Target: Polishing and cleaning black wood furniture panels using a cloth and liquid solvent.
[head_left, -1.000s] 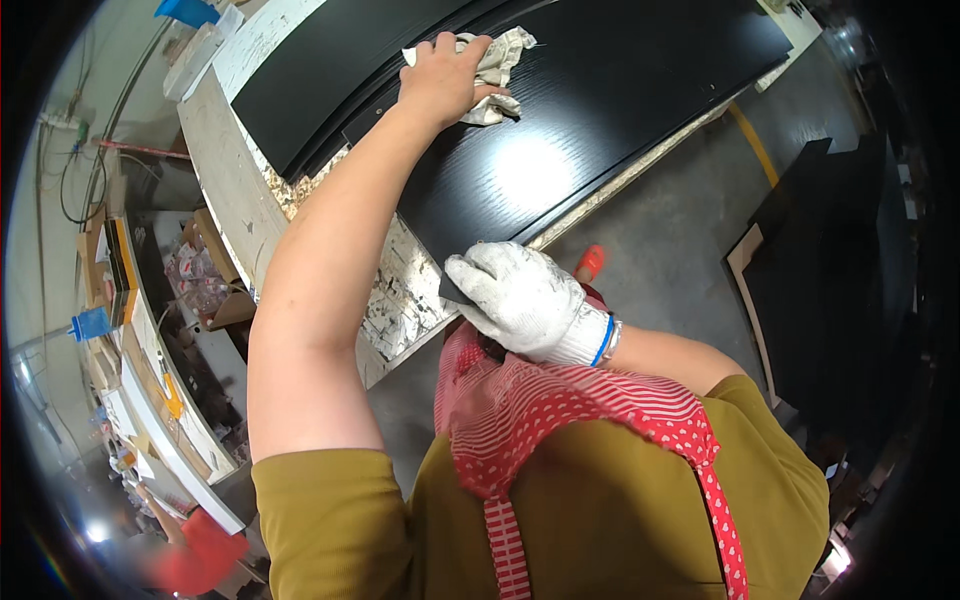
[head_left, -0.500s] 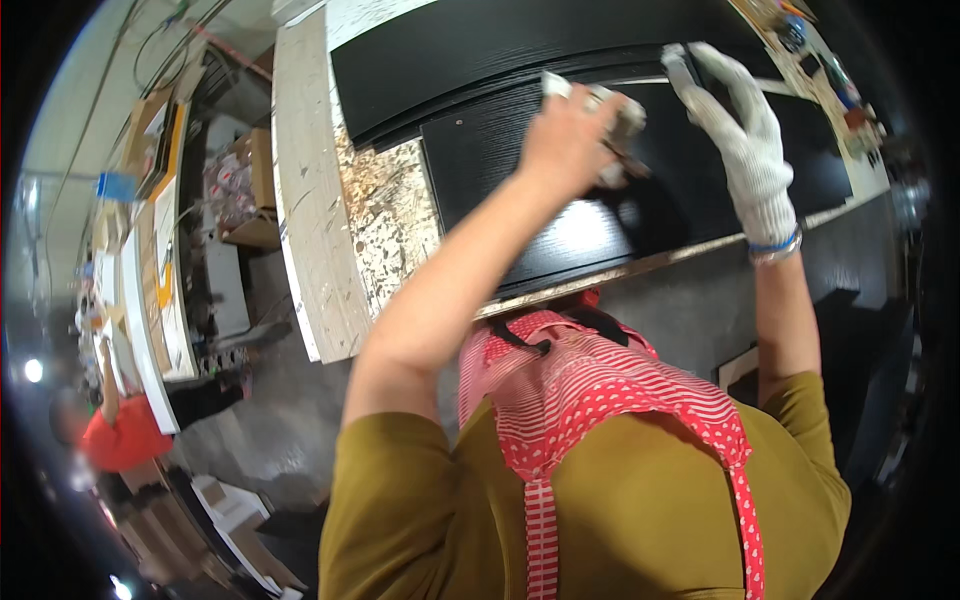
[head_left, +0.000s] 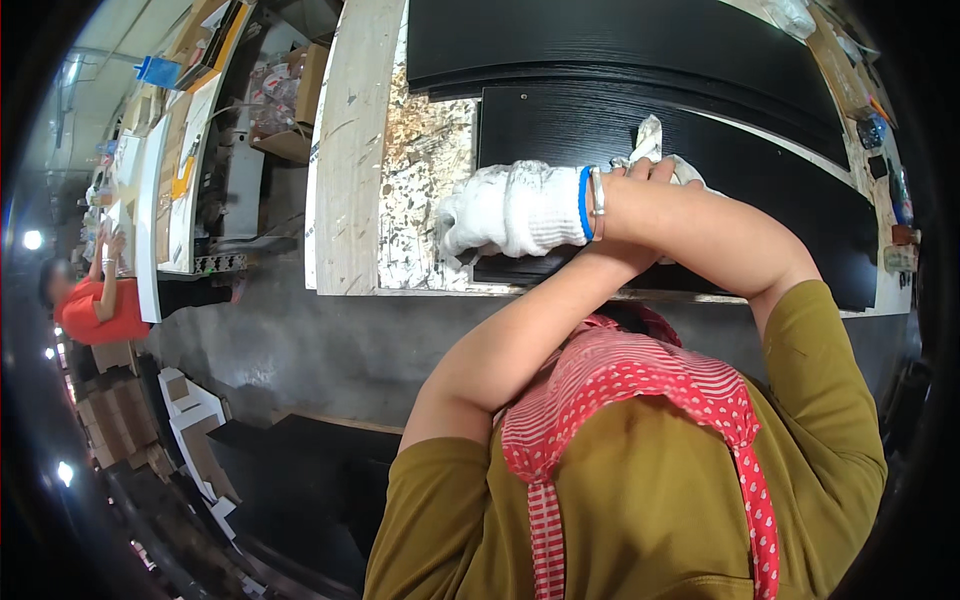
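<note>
My left hand (head_left: 657, 172), bare, is closed on a whitish cloth (head_left: 650, 136) pressed on the near black panel (head_left: 740, 180). The panel has a fine wood-grain surface and a small hole near its far left corner. My right hand (head_left: 500, 212), in a white knit glove with a blue cuff, reaches across over my left forearm. Its fingers are curled at the panel's left edge; the fingertips are partly hidden. Another stack of black panels (head_left: 600, 40) lies just beyond.
Paint-spattered board (head_left: 425, 150) and a pale plank (head_left: 350, 150) form the bench's left end. Small bottles and tools (head_left: 895, 190) line its right edge. At far left a person in red (head_left: 100, 305) stands by another bench (head_left: 150, 220). An open carton (head_left: 290, 105) holds plastic-wrapped items.
My right gloved hand has swung from the panel's right side to its left edge, crossing over my left arm. The left hand with the cloth has moved right. The view has shifted.
</note>
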A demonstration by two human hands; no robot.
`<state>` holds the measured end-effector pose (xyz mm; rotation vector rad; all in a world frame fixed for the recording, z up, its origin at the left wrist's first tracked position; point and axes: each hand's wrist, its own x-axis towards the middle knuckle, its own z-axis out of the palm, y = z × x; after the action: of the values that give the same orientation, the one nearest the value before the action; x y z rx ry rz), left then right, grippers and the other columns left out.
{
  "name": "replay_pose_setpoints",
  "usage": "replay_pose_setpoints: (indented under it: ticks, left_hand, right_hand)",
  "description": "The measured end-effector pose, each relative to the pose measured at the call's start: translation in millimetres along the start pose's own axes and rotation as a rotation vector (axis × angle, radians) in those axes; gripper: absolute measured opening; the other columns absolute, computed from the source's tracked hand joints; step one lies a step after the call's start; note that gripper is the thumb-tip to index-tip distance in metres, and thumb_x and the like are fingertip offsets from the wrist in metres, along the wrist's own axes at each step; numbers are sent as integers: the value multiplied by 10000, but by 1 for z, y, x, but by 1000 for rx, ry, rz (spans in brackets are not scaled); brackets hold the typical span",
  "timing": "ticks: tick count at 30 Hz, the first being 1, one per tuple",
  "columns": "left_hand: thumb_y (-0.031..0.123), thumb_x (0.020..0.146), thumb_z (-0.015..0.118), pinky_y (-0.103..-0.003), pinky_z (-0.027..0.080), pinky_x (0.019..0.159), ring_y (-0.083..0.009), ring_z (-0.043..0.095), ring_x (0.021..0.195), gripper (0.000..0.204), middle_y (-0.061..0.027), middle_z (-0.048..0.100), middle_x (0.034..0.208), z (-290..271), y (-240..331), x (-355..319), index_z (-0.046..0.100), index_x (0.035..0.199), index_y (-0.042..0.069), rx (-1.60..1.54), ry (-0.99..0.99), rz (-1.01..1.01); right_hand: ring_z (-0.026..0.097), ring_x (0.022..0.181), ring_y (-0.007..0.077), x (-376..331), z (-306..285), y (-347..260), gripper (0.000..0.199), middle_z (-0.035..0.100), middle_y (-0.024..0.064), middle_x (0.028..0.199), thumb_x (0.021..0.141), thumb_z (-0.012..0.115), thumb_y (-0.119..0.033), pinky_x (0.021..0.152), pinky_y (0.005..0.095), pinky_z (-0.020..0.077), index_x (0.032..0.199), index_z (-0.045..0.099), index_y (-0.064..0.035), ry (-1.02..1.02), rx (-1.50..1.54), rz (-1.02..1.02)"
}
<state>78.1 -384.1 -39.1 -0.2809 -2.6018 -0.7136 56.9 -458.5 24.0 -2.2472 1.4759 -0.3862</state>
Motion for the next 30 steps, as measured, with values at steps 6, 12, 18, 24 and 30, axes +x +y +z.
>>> replay_pose_setpoints:
  ticks: [6, 12, 18, 24, 30]
  left_hand:
    - [339, 827, 684, -530, 499, 862, -363, 572, 1048, 479, -187, 596, 1268, 7, -4, -2, 621, 1272, 175, -176, 20, -35]
    - [429, 850, 640, -510, 469, 970, -392, 566, 1122, 526, -178, 586, 1322, 6, -9, -1, 613, 1307, 170, -90, -94, -30]
    - [479, 817, 738, -498, 444, 971, -328, 475, 1275, 655, -86, 505, 1389, -8, -8, 9, 557, 1383, 204, 123, -391, 36]
    - [492, 785, 766, -489, 458, 922, -293, 465, 1272, 645, -76, 492, 1365, -23, -6, 11, 581, 1348, 238, 114, -363, 53]
    - [513, 801, 751, -481, 444, 955, -278, 434, 1289, 673, -64, 465, 1397, -25, -5, 15, 557, 1390, 252, 147, -481, 48]
  right_hand:
    - [700, 939, 352, 5, -10, 0, 214, 696, 114, 1000, 834, 641, -153, 780, 450, 575, 1015, 753, -179, -5, -118, 128]
    - [686, 951, 316, -6, -5, 14, 218, 672, 90, 989, 802, 653, -131, 790, 409, 563, 969, 753, -228, 39, -1, 12]
    - [691, 986, 310, -10, -50, 91, 262, 691, 104, 1095, 848, 698, -134, 819, 415, 567, 1098, 744, -199, 84, -155, 260]
    - [660, 1108, 325, -19, -93, 93, 318, 666, 95, 1192, 877, 711, -156, 924, 421, 550, 1194, 720, -183, 219, -225, 760]
    - [645, 1146, 310, -4, -80, 91, 340, 648, 77, 1210, 906, 686, -160, 967, 420, 531, 1238, 710, -224, 35, -86, 683]
